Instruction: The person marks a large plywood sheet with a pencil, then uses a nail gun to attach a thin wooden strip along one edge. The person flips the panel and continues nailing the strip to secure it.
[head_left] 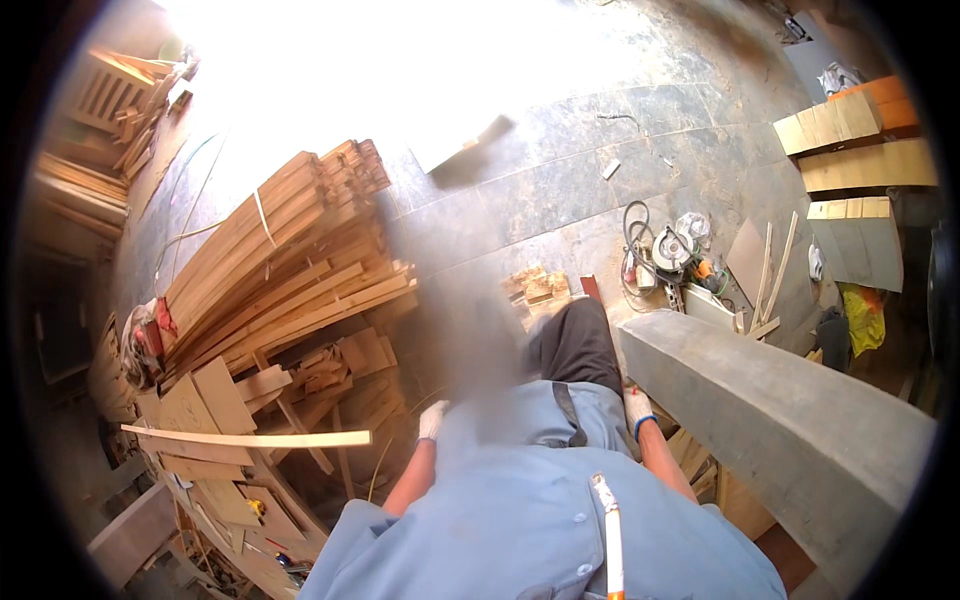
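Observation:
My left hand (433,420), in a white work glove, hangs low beside my blue shirt (500,500). Its fingers are mostly hidden, so I cannot tell what they do. On the other side my right hand (638,408), in a white glove with a blue cuff, is down next to a long grey beam (770,385). A small red spot shows at its fingers, too small to name. A cigarette (612,540) with a long ash tip shows in front of the shirt. A grey smear blurs the middle of the view.
A strapped stack of wooden strips (260,240) lies at left, with a pale batten (250,438) and boards (200,470) nearer. A corded circular saw (672,248) rests on the floor at right. Timber blocks (850,165) stand farther right. A plank (470,145) lies ahead.

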